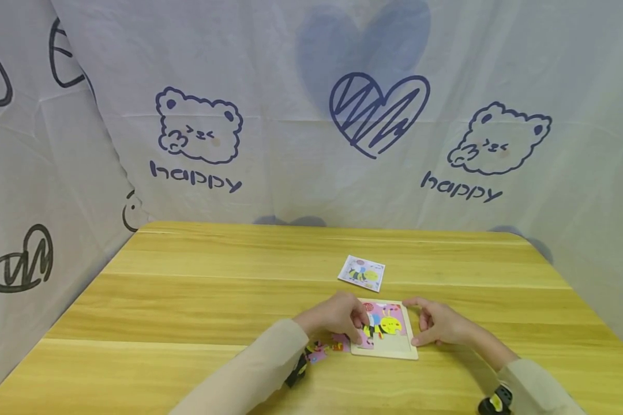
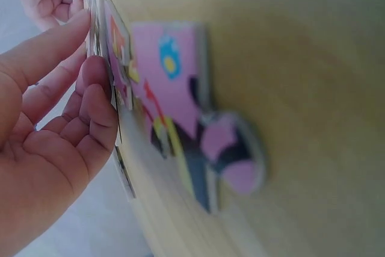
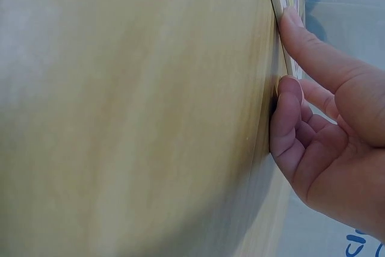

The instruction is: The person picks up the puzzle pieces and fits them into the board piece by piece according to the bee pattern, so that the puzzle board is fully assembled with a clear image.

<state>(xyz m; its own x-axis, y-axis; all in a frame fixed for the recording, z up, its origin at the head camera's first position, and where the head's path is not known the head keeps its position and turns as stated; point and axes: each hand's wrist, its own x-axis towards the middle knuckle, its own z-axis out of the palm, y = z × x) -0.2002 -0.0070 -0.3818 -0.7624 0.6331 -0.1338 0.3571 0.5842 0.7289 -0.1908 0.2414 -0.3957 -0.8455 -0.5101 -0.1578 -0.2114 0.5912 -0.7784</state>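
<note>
A square wooden puzzle tray (image 1: 386, 355) lies on the table, with bee-picture pieces (image 1: 389, 324) filling its back and left; bare wood shows at the front right. My left hand (image 1: 337, 314) reaches over the tray's left side, thumb and curled fingers around a pink puzzle piece (image 1: 366, 342) at the front left corner. My right hand (image 1: 441, 324) holds the tray's right edge, index finger at the back corner and thumb near the front. Loose pink puzzle pieces (image 2: 171, 67) lie left of the tray, partly hidden by the left wrist in the head view.
A small card (image 1: 362, 273) with the same bee picture lies behind the tray. The wooden table (image 1: 187, 311) meets a white printed cloth (image 1: 291, 150) at the back and sides. Dark wrist devices (image 1: 495, 400) sit on both wrists.
</note>
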